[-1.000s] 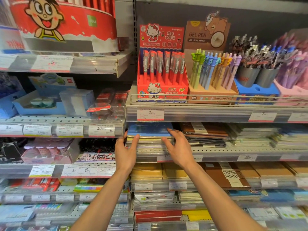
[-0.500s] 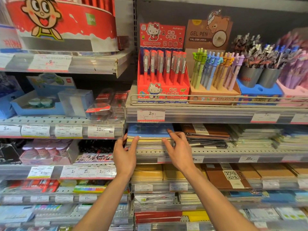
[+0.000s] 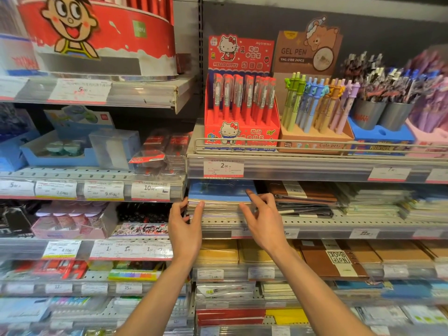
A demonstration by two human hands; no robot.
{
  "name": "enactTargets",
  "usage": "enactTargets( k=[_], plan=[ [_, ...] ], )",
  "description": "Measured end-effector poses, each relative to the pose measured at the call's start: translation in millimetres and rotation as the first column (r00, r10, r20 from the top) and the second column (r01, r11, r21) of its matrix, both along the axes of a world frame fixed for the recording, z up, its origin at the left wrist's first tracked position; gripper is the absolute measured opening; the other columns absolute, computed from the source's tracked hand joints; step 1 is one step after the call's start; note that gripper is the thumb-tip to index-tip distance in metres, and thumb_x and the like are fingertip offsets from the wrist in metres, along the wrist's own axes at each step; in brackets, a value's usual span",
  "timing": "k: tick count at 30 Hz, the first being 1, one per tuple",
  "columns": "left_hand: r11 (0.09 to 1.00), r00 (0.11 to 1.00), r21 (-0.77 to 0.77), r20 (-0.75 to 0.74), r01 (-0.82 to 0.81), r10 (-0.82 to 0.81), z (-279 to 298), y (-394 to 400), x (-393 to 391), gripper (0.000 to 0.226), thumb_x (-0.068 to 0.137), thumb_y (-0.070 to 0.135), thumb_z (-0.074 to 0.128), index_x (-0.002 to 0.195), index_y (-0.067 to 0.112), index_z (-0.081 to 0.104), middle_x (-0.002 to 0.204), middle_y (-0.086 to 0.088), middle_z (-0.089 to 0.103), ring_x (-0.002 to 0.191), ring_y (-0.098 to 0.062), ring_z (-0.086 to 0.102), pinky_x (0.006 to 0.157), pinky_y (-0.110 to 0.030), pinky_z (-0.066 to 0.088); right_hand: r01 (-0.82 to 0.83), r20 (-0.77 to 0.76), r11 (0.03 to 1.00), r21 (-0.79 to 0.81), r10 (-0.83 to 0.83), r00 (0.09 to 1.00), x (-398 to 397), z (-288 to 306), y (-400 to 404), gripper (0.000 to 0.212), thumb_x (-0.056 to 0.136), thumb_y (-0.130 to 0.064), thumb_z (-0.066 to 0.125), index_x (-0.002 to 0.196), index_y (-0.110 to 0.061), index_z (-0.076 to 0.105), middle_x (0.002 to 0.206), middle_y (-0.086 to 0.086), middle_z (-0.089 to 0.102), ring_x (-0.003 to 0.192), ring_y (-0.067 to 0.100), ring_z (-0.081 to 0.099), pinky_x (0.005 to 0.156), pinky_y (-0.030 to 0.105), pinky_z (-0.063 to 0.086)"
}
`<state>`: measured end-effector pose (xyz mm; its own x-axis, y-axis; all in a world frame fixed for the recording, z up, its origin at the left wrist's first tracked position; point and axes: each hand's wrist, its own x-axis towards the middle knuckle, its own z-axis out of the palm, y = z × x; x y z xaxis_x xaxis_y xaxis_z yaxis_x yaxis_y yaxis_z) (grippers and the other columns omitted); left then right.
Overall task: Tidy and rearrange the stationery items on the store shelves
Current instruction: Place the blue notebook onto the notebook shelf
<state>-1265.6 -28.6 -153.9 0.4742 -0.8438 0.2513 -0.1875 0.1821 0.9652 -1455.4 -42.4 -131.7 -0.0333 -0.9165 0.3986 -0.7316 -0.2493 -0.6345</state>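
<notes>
A stack of thin notebooks with a blue cover on top (image 3: 219, 194) lies on the second shelf (image 3: 339, 223) under the pen displays. My left hand (image 3: 185, 226) is at the stack's front left corner, fingertips touching the edges, fingers spread. My right hand (image 3: 263, 220) is at the stack's front right corner, index finger resting on the blue cover, thumb at the front edge. Neither hand has lifted a notebook.
Brown notebooks (image 3: 301, 194) lie right of the blue stack. Above stand a red Hello Kitty pen box (image 3: 241, 112), a pastel gel pen display (image 3: 315, 110) and metal pen cups (image 3: 381, 113). Yellow and brown notebooks (image 3: 339, 259) fill the shelf below. Small boxes crowd the left shelves.
Both hands have drawn back slightly toward the stack's front edge, and the fingers have curled a little. The notebook stack looks unmoved.
</notes>
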Motion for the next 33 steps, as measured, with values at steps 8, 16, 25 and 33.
enactTargets(
  k=[8,16,25,33],
  plan=[
    [0.995,0.990,0.031,0.098,0.099,-0.102,-5,15,11,0.044,0.095,0.046,0.055,0.136,0.032,0.046,0.134,0.010,0.046,0.123,-0.009,0.050,0.103,-0.034,0.047,-0.019,0.074,1.000,0.019,0.017,0.997,6,-1,24,0.067,0.098,-0.051,0.049,0.155,-0.022,0.026,0.143,-0.006,0.039,0.098,0.002,0.055,0.091,0.029,0.050],
    [0.979,0.991,0.151,-0.013,0.134,-0.134,-39,63,25,0.045,0.095,0.032,0.061,0.138,0.027,0.047,0.126,0.011,0.055,0.099,-0.001,0.059,0.081,-0.017,0.049,0.027,0.194,0.992,0.122,-0.051,0.980,-2,-44,86,0.068,0.094,-0.058,0.052,0.152,-0.030,0.029,0.142,-0.019,0.041,0.128,-0.002,0.038,0.106,0.023,0.033],
    [0.901,0.977,0.377,-0.074,0.214,-0.201,-120,116,-12,0.027,0.096,0.030,0.060,0.123,0.029,0.056,0.094,0.013,0.071,0.085,-0.010,0.068,0.074,-0.030,0.055,0.150,0.115,0.874,0.462,-0.227,0.967,-65,-121,137,0.058,0.093,-0.061,0.051,0.141,-0.031,0.045,0.120,-0.010,0.063,0.106,0.010,0.061,0.088,0.034,0.052],
    [0.902,0.978,0.383,-0.028,0.200,-0.204,-113,98,-98,0.026,0.097,0.025,0.059,0.124,0.027,0.057,0.100,0.007,0.066,0.092,-0.019,0.068,0.070,-0.025,0.054,0.210,0.111,0.860,0.465,-0.291,0.950,-162,-120,121,0.044,0.098,-0.048,0.052,0.134,-0.024,0.052,0.094,-0.015,0.063,0.081,-0.001,0.060,0.070,0.028,0.048]
  ],
)
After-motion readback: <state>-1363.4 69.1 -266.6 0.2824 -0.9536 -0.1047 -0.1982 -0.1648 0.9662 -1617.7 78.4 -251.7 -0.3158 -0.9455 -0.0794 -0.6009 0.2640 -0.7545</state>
